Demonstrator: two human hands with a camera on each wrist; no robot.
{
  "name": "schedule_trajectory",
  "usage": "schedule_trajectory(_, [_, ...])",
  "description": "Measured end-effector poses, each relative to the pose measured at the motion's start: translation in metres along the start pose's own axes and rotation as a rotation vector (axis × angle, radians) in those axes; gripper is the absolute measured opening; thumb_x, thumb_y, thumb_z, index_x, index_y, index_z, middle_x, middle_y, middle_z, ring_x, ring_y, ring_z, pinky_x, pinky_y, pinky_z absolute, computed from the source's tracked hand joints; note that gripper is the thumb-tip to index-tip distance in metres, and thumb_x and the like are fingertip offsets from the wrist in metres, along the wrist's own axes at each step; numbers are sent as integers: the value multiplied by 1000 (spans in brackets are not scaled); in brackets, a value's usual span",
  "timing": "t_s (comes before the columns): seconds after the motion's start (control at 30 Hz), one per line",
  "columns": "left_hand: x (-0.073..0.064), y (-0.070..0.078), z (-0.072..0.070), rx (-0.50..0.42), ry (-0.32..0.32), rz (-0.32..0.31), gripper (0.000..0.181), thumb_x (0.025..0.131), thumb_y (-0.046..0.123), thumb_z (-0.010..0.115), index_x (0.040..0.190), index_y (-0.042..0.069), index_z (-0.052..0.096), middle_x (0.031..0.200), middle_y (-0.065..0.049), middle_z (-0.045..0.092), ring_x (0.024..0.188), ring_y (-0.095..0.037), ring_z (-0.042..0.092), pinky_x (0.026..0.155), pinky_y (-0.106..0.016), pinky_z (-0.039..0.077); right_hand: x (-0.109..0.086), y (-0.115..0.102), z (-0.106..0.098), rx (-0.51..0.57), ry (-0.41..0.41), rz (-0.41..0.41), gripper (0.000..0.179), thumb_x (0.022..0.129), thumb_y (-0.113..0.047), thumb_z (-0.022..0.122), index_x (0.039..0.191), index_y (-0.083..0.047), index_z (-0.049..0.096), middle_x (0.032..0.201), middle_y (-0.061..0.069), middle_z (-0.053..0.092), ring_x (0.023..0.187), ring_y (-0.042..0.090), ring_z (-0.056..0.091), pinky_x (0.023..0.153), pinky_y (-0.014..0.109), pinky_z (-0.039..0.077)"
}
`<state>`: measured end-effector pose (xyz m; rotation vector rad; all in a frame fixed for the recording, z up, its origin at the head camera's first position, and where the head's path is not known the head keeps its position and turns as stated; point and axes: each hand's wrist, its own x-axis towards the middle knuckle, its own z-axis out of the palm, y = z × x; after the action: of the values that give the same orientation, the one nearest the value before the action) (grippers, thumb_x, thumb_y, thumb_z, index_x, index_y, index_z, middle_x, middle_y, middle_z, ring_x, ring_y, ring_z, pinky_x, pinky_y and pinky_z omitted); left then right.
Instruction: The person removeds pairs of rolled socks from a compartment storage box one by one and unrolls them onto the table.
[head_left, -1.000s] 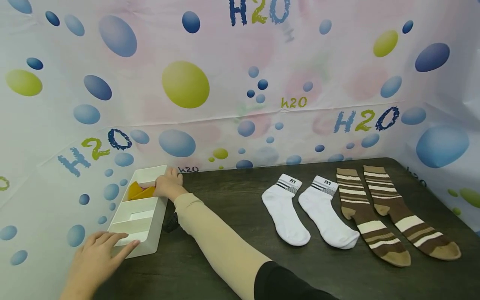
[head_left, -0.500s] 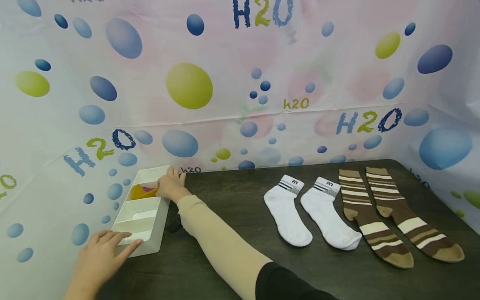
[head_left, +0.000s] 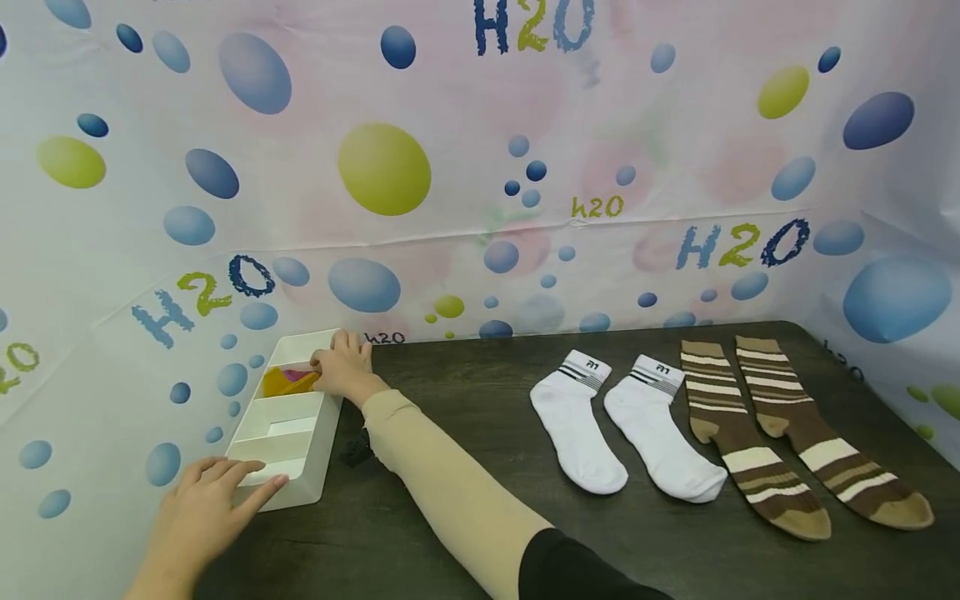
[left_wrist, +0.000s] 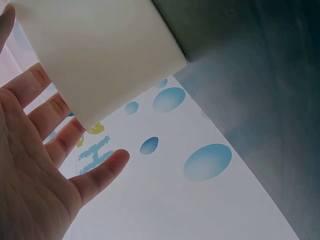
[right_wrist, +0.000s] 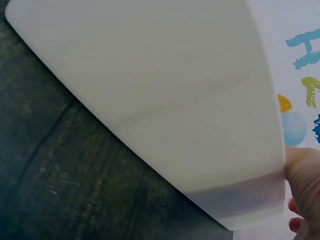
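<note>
A long white divided box (head_left: pixel 318 454) stands at the table's left, partly hidden by my hands. At its far right corner, my right hand (head_left: pixel 347 367) grips the wall, its thumb over the rim and fingers curled at the far end. Yellow cloth (head_left: pixel 281 383) with a purple patch (head_left: pixel 298 376) fills one compartment beside that thumb; its kind is unclear. My left hand (head_left: pixel 201 510) reaches to the near left end, fingers extended. In the left wrist view, those fingers (left_wrist: pixel 57 107) lie along the box wall (left_wrist: pixel 107 55), mostly straight.
Two white ankle socks (head_left: pixel 577 429) lie flat on the dark wooden table (head_left: pixel 465 400). To their right lie two brown striped socks (head_left: pixel 761 454). A small black object (head_left: pixel 357 450) sits beside the right sleeve. A bubble-patterned sheet (head_left: pixel 465 167) hangs behind and at the left.
The whole view shifts slightly right. Both hands keep their places at the box, and the right thumb lies slightly farther over the rim. The socks have not moved.
</note>
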<state>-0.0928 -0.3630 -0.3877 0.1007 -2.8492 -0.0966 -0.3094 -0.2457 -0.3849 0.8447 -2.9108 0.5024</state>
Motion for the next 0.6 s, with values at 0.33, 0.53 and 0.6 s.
schedule_trajectory(0.33, [-1,1,-2,-12,-19,-12,64,84,65,61,111,8,70,116,-28,64,109,-45,46,85,-72,39,5,-1,-7,-8,-114,45,22,86,-54,68,107,-48,69,142,-11,32,119,13,28,93,31,24])
schedule_trajectory(0.53, [-1,0,-1,-20,-7,-11,63,84,64,63,109,6,71,115,-29,64,108,-46,46,86,-73,39,3,-4,-11,4,-120,46,16,88,-47,67,103,-46,70,153,-10,25,130,15,24,100,34,23])
schedule_trajectory(0.6, [-1,-1,0,-21,-4,-9,63,84,64,63,109,7,71,115,-29,65,108,-46,47,86,-73,39,3,-5,-11,5,-120,47,12,88,-46,67,100,-44,71,153,-11,25,133,15,22,102,35,22])
